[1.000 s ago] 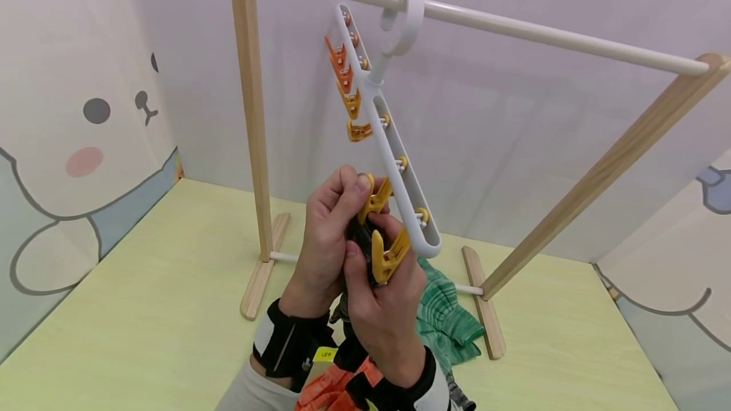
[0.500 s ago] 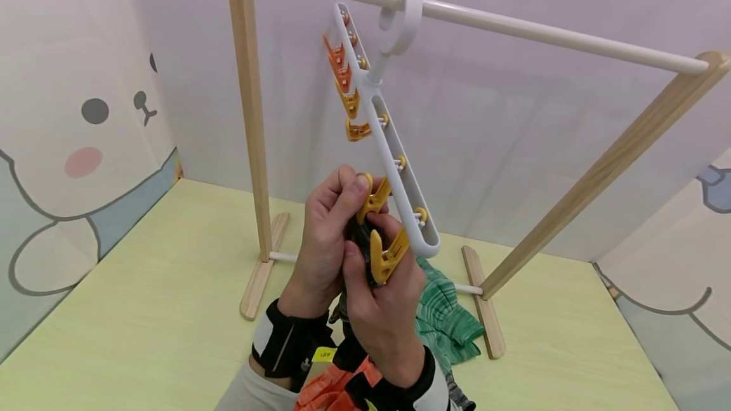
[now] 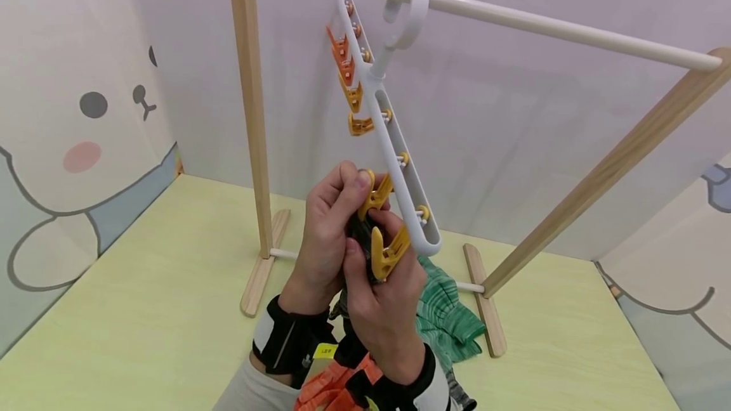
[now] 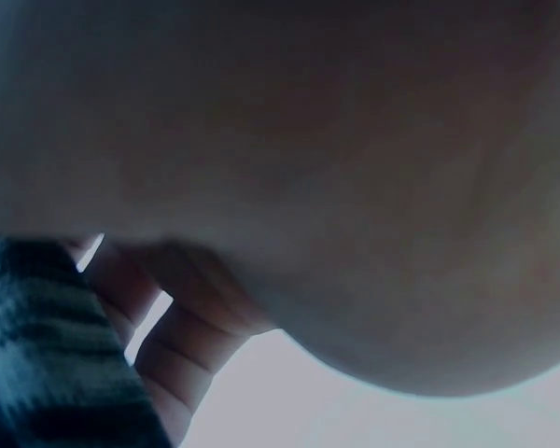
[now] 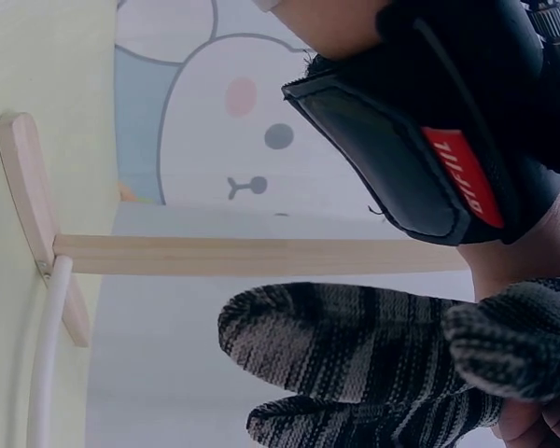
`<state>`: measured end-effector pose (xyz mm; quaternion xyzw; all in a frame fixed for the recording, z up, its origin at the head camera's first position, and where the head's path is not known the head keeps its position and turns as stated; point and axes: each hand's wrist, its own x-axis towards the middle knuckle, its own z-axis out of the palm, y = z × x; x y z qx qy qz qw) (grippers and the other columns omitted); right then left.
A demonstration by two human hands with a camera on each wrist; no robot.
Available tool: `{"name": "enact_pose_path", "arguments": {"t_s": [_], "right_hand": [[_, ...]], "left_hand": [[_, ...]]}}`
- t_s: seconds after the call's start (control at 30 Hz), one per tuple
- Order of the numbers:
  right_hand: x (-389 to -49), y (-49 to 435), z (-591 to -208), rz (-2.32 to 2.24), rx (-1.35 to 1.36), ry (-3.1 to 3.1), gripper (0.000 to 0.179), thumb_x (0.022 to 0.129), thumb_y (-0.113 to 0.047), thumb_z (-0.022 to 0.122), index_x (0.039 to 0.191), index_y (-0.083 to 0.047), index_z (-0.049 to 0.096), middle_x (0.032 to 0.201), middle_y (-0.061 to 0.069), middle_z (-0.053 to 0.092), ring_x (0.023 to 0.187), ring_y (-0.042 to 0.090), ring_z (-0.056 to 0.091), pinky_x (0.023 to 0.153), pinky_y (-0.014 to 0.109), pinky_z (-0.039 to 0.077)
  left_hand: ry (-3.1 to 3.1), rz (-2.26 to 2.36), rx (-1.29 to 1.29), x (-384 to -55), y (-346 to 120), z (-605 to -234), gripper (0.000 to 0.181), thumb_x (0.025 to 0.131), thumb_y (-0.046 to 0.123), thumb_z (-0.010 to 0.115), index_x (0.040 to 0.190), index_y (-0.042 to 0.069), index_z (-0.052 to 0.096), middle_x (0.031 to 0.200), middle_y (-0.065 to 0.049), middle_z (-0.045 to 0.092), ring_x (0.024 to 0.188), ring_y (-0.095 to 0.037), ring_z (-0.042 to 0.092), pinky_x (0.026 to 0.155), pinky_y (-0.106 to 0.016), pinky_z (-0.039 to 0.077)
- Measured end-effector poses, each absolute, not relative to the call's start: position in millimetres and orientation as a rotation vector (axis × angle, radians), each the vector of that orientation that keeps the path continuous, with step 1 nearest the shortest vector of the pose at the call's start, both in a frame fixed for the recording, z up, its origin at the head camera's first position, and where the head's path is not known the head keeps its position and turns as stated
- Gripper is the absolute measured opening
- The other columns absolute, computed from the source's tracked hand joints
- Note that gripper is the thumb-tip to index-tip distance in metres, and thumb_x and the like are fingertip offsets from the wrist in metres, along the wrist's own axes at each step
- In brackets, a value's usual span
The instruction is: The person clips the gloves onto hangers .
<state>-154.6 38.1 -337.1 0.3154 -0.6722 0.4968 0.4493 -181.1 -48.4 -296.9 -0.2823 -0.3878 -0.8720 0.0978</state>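
In the head view my left hand (image 3: 328, 233) pinches a yellow clothes peg (image 3: 376, 196) on the white clip hanger (image 3: 400, 163). My right hand (image 3: 388, 309) grips the dark upper edge of a black-and-grey striped knitted glove (image 5: 341, 341), between that peg and a second yellow peg (image 3: 389, 255) at the hanger's near end. Rounded glove ends hang below the hands in the right wrist view. Whether the first peg's jaws bite the fabric is hidden by my fingers. The left wrist view shows mostly blurred palm and some striped fabric (image 4: 56, 345).
The hanger's hook (image 3: 417, 11) loops over the white rod (image 3: 514, 18) of a wooden rack (image 3: 254, 113). Orange and yellow pegs (image 3: 348, 68) hang along its far half. Green striped knitwear (image 3: 448, 316) lies on the table (image 3: 171, 309); an orange knit piece (image 3: 331, 385) is near my wrists.
The head view has shifted slightly, so the rack and hanger sit a little higher. Both hands keep the same hold on the peg and the glove.
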Motion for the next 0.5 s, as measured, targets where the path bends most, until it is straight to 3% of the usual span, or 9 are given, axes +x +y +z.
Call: {"name": "enact_pose_path", "arguments": {"t_s": [0.5], "right_hand": [[-154.1, 39.1, -336.4, 1.222, 0.787, -1.653, 0.041, 0.103, -0.023, 0.059, 0.124, 0.011, 0.052, 0.116, 0.024, 0.065, 0.095, 0.033, 0.07, 0.092, 0.027, 0.058]], "left_hand": [[-1.146, -2.554, -0.847, -180.3, -47.1, -296.1, 0.027, 0.106, 0.015, 0.046, 0.079, 0.018, 0.05, 0.08, 0.004, 0.057, 0.078, -0.01, 0.056, 0.068, -0.019, 0.05]]}}
